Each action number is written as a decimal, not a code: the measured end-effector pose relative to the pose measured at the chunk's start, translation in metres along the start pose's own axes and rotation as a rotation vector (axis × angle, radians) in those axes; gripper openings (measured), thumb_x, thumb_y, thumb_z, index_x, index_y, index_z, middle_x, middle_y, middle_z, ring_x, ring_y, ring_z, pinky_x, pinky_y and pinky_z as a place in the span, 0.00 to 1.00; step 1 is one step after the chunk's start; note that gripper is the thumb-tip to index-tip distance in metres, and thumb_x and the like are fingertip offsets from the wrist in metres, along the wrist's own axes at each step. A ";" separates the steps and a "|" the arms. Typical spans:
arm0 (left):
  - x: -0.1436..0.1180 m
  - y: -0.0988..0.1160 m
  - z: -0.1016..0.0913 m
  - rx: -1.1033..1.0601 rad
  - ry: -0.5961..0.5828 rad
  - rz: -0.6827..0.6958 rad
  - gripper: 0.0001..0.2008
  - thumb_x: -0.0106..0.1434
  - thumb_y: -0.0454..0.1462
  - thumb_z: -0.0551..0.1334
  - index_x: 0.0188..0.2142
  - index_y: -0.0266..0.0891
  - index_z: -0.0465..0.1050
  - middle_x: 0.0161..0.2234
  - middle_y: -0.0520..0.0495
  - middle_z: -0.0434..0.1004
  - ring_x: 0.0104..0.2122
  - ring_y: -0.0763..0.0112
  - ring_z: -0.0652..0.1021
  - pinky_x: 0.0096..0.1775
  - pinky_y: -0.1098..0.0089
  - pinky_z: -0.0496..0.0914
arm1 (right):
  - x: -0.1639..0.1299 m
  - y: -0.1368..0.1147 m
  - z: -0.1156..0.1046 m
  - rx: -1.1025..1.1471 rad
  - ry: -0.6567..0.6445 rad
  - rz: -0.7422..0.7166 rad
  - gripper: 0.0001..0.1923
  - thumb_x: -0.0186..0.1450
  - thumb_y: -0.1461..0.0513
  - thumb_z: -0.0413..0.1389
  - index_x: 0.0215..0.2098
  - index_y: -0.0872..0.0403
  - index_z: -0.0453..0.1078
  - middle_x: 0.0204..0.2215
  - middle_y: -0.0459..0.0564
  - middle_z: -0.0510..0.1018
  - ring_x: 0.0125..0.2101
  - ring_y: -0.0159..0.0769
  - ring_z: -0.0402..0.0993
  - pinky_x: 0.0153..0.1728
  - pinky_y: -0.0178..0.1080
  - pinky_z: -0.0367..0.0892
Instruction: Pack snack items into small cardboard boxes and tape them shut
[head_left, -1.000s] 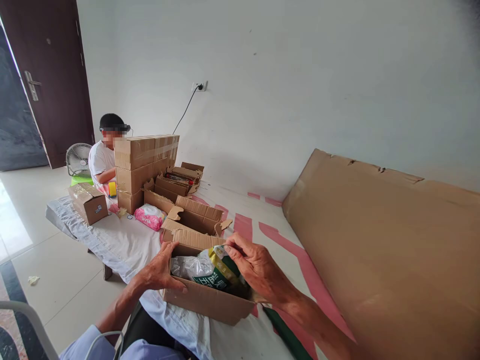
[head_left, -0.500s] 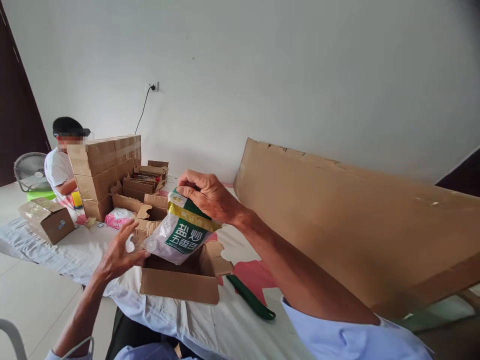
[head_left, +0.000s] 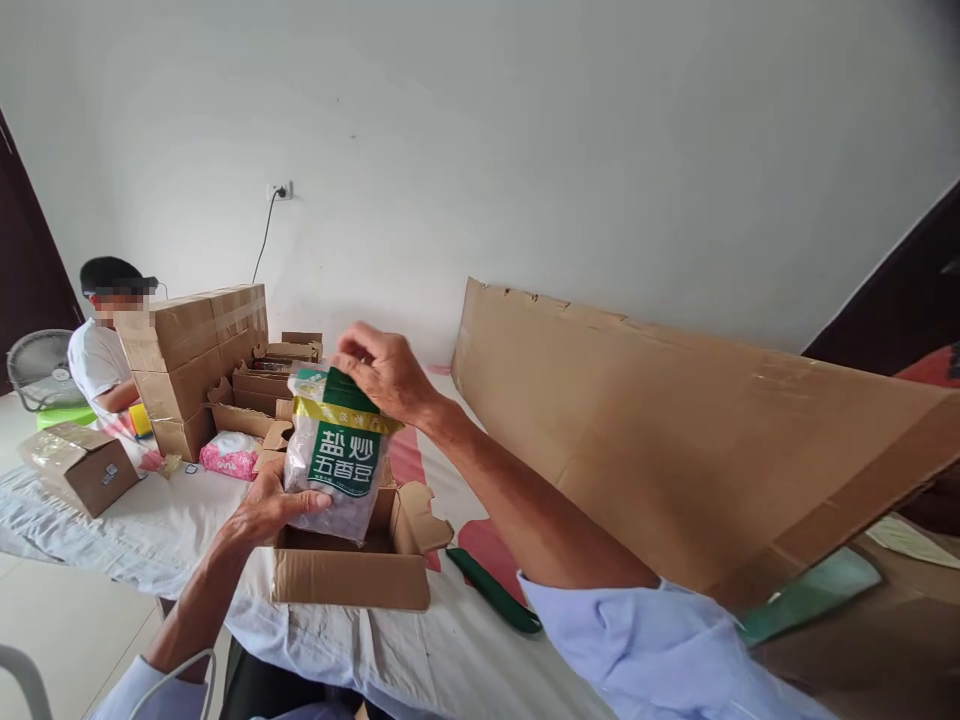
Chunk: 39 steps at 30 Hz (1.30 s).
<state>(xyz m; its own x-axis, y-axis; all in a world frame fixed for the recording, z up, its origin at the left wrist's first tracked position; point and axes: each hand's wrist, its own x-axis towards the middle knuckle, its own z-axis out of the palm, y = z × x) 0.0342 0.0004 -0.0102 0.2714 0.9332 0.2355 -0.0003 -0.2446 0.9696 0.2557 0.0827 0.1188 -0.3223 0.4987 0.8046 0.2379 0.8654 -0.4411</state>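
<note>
Risk first: we hold the clear plastic snack bag with the green and yellow label [head_left: 335,455] upright, directly above the open brown cardboard box [head_left: 352,572] on the white-sheeted table [head_left: 150,520], with our grip at its two ends only. Our right hand [head_left: 384,370] pinches the bag's top edge between thumb and fingers; our left hand [head_left: 264,508] cups the lower left side, thumb pressed across the front. We judge that a loose pinch on slick film could let the bag slip and drop onto the box flap or the table. A hard squeeze could crush the contents.

Compared with half a second earlier, the bag has turned from tilted to upright with its label facing us, and our left hand, then open beside the bag, now grips it. The stacked brown cartons [head_left: 191,345] beside the seated person in a white shirt [head_left: 94,350] are unchanged.
</note>
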 end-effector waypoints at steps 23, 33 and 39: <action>0.019 -0.040 -0.022 -0.070 0.032 -0.116 0.32 0.42 0.48 0.86 0.42 0.35 0.82 0.34 0.46 0.82 0.32 0.67 0.79 0.32 0.69 0.78 | -0.155 0.058 0.075 0.955 -0.025 0.650 0.29 0.56 0.40 0.75 0.42 0.53 0.85 0.39 0.53 0.90 0.44 0.50 0.83 0.52 0.52 0.76; 0.016 -0.047 -0.019 -0.195 0.038 -0.137 0.31 0.46 0.47 0.86 0.46 0.36 0.84 0.37 0.43 0.86 0.33 0.65 0.83 0.32 0.70 0.78 | -0.155 0.055 0.073 1.026 -0.060 0.614 0.27 0.59 0.44 0.76 0.50 0.50 0.85 0.49 0.54 0.89 0.55 0.54 0.82 0.60 0.55 0.74; 0.015 -0.051 -0.016 -0.262 0.037 -0.165 0.28 0.52 0.47 0.84 0.48 0.37 0.84 0.41 0.40 0.88 0.33 0.64 0.84 0.33 0.70 0.78 | -0.155 0.056 0.073 1.040 -0.070 0.608 0.27 0.59 0.45 0.75 0.52 0.49 0.85 0.50 0.54 0.89 0.56 0.54 0.82 0.60 0.55 0.74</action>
<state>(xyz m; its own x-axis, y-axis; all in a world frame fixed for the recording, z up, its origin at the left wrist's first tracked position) 0.0227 0.0315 -0.0551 0.2530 0.9649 0.0708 -0.2089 -0.0170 0.9778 0.2526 0.0576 -0.0601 -0.4704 0.8121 0.3454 -0.4737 0.0978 -0.8752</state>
